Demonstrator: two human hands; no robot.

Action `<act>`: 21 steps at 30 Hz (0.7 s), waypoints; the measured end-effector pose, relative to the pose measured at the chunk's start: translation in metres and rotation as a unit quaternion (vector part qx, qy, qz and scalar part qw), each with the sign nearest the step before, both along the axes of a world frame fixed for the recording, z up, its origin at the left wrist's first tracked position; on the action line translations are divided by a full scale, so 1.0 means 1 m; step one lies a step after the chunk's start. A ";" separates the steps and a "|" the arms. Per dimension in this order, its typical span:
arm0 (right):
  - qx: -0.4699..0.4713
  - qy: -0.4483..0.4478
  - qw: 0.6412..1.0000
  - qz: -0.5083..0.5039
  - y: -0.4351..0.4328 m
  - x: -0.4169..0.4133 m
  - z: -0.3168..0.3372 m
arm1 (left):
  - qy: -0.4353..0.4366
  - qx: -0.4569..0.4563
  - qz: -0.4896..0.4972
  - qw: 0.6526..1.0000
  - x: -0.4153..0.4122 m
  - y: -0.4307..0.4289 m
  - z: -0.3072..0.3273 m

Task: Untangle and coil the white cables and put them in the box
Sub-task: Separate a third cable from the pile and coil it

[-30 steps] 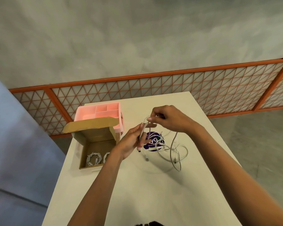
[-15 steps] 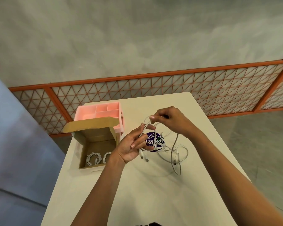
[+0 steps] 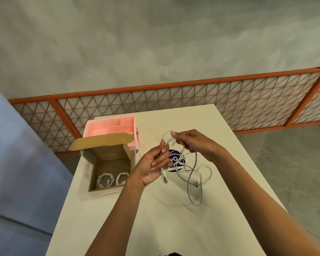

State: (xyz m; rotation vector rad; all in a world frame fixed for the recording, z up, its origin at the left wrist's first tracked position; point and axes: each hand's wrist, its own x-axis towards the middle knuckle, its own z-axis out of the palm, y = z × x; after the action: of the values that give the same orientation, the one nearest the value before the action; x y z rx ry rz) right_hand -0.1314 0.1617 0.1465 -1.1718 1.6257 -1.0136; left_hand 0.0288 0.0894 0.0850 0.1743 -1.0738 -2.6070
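At the left edge of the table, an open cardboard box is sitting with its lid flap tilting up and back. Two coiled cables are lying side by side on the box floor, against its near wall. A pink divided tray is standing just behind the box, touching it, towards the table's far left corner.

Near the middle of the table, the left hand is hovering above the surface, palm turned up, its fingers curling round a white cable. The cable's plug is hanging out below the palm, just over the tabletop. From this hand the cable is rising in a narrow loop to the right hand, which is pinching the top of the loop between thumb and fingertips, with the other fingers folding round further strands. Both hands are therefore clamping the same cable, close together but not touching.

A round purple sticker is showing on the table between and under the hands, partly covered by strands. Below the right hand, a loose tangle of cables is trailing down onto the table, its longest loop reaching towards the near right side. How many cables make up the tangle cannot be told.
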 end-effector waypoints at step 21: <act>0.147 0.281 0.930 0.188 0.014 0.011 -0.049 | -0.025 -0.080 0.174 0.981 -0.011 -0.012 0.023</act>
State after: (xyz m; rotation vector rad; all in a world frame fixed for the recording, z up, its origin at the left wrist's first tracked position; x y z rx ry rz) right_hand -0.1201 0.1753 0.0971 -1.5706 1.8002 -0.1777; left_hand 0.0176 0.0772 0.1078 0.3570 -1.1485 -2.2068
